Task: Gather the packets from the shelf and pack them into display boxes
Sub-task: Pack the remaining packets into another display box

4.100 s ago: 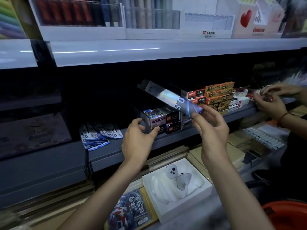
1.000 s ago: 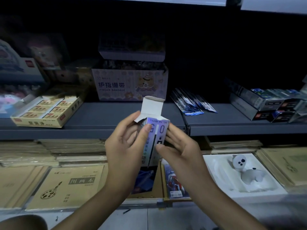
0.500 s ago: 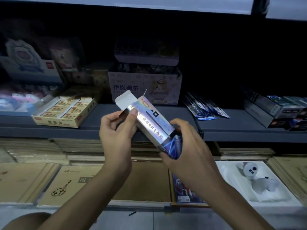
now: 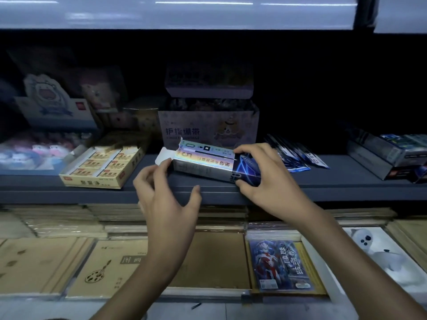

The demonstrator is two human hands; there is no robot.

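Shelf: I see a grey shelf (image 4: 323, 188) running the whole width of my view, passing behind and under the display box (image 4: 208, 162).
Sketch books: brown-covered pads (image 4: 111, 269) lie flat in rows below the display box, toward me.
Bandage carton: a pale printed carton (image 4: 208, 130) stands directly behind the display box.
Eraser tray: a yellow tray of small boxes (image 4: 101, 167) sits left of the display box, near it but apart.
Display box: long and shiny with a rainbow sheen, it lies lengthwise along the shelf's front edge. I cannot tell whether it rests on the board or hangs just above it.
Right hand: my right hand (image 4: 270, 179) grips the display box's dark blue right end, fingers over the top and thumb underneath.
Left hand: my left hand (image 4: 168, 199) is at the display box's left end, fingers spread and loosely bent, holding nothing. Its fingertips are at the opening; I cannot tell if they touch.
Packets: a fan of blue and white packets (image 4: 295, 155) lies on the shelf just right of the display box, behind my right hand.
Flap: the white end flap (image 4: 163, 155) stands open at the display box's left end.
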